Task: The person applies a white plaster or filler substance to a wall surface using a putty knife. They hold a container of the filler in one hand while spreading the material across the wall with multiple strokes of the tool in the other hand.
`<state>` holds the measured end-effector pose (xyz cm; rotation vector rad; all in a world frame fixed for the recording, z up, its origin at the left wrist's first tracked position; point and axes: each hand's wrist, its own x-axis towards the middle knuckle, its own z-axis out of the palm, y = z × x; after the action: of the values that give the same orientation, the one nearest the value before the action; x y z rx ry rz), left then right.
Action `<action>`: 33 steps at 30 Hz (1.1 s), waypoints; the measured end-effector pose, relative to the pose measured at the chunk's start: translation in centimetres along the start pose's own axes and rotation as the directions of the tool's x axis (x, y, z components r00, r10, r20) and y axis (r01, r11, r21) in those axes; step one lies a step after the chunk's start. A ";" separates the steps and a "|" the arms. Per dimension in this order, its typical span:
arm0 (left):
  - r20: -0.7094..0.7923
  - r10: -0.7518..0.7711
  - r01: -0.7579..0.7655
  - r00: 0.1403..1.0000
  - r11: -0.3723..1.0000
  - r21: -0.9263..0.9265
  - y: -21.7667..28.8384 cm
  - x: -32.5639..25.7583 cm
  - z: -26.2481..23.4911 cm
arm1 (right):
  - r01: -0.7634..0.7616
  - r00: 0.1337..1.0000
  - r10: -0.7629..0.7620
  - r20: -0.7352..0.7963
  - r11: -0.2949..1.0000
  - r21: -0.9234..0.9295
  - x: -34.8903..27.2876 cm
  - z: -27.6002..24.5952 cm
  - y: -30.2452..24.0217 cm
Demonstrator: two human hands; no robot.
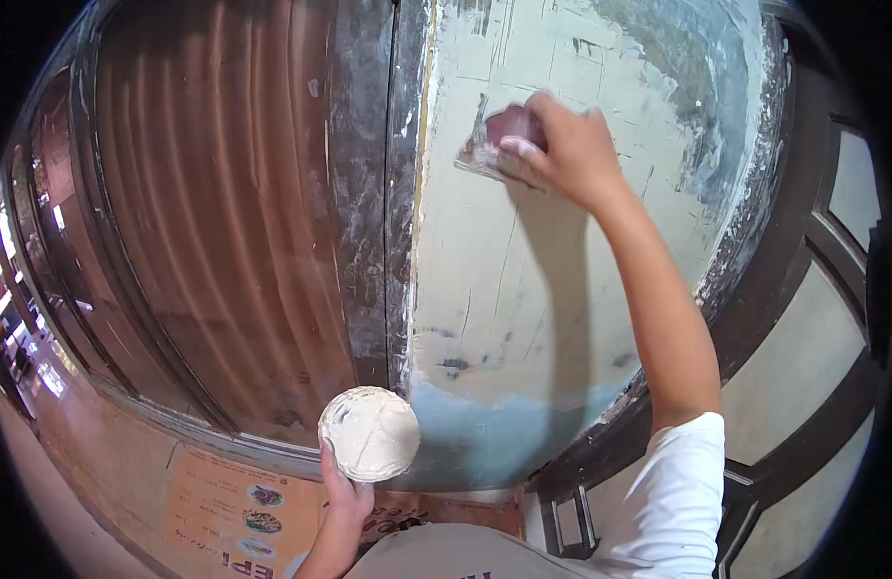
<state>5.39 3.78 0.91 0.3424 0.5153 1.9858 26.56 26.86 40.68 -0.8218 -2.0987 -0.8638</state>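
My right hand (pixel 573 147) grips a wide putty knife (pixel 512 128) with a dark red handle. Its smeared blade lies at or very near the upper part of a wall panel (pixel 485 280) coated in cream putty; contact is hard to tell. Thin dark lines and a few dark spots show through the coat. Low in front of me, my left hand (pixel 348 499) is closed on a round container of putty (pixel 380 439), its thumb at the edge. Cream putty covers the container's top, with a small greyish patch at the upper left. Its underside is hidden.
Left of the panel stands a dark upright frame (pixel 364 193), then glass with a brown curtain (pixel 214 193) behind it. A dark wooden door (pixel 755 347) with pale panels is on the right. An orange printed sheet (pixel 224 502) lies on the floor below.
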 end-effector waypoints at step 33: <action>0.037 -0.002 0.001 0.999 1.000 0.015 0.2 1.1 3.4 | -0.473 0.819 0.028 0.574 0.599 0.646 -19.9 11.7 -13.8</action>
<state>6.25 5.40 4.03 0.3873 0.5075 1.9715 22.69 22.43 14.48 -0.8833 -2.3741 0.5215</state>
